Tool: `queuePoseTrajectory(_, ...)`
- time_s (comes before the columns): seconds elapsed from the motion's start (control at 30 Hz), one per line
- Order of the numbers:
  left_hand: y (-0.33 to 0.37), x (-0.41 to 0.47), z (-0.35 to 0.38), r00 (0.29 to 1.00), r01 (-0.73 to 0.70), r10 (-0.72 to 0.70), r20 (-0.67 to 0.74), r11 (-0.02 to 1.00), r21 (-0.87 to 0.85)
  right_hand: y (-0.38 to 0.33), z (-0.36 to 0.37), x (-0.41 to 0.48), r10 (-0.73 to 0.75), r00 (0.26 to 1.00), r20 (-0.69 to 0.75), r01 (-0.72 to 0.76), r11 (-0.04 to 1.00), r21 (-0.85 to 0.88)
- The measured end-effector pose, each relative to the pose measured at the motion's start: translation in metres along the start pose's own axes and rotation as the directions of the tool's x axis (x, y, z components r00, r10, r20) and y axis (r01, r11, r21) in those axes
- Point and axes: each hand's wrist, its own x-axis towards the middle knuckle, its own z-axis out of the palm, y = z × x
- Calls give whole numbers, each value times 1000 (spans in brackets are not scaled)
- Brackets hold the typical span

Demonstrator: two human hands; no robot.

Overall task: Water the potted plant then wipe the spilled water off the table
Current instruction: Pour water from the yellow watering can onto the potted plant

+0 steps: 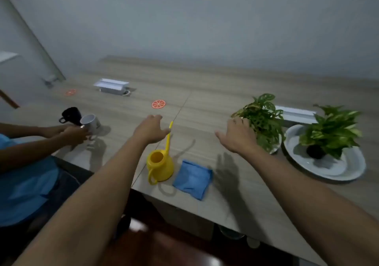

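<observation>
A yellow watering can with a long thin spout stands near the table's front edge, handle towards me. A folded blue cloth lies just right of it. My left hand hovers open above the table beyond the can, close to the spout tip, holding nothing. My right hand hovers open, fingers spread, just left of a leafy potted plant and partly in front of it. A second potted plant stands in a white dish at the right.
Another person at the left holds a white mug next to a black mug. Orange slice-patterned coasters lie farther back. White open boxes sit on the wooden table. A wall lies behind.
</observation>
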Motion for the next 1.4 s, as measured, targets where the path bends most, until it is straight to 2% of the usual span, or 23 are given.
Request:
queuePoseTrajectory(0.1,-36,-20,24,995,96,-97,-21,993,-62,-25,30,-8,-26,999,37,27,999,-40)
queuePoseTrajectory(0.27,-78,-54,74,981,172,-186,-62,967,-189,-57,81,-18,-46,987,151,50,998,-24)
queuePoseTrajectory(0.4,-100,-71,114,971,227,-239,-18,939,-258,-70,111,-28,-51,979,200,59,998,-31)
queuePoseTrajectory(0.63,-110,-79,148,972,190,-231,-30,861,-471,-66,128,-34,-10,977,213,18,999,-35)
queuePoseTrajectory(0.77,-109,-77,161,961,200,-275,-34,775,-599,-51,128,-40,19,976,219,-10,999,-43)
queuePoseTrajectory(0.87,-99,-80,166,936,226,-351,-11,624,-748,-31,129,-46,49,973,225,-42,998,-37)
queuePoseTrajectory(1.03,-76,-80,158,870,161,-472,-141,542,-825,9,132,-57,102,969,226,-96,995,-36)
queuePoseTrajectory(1.23,-68,-78,149,860,73,-443,-252,597,-799,61,130,-62,111,977,183,-110,994,-17)
queuePoseTrajectory(1.4,-50,-65,143,883,25,-384,-271,613,-789,102,137,-61,144,969,203,-144,989,-11)
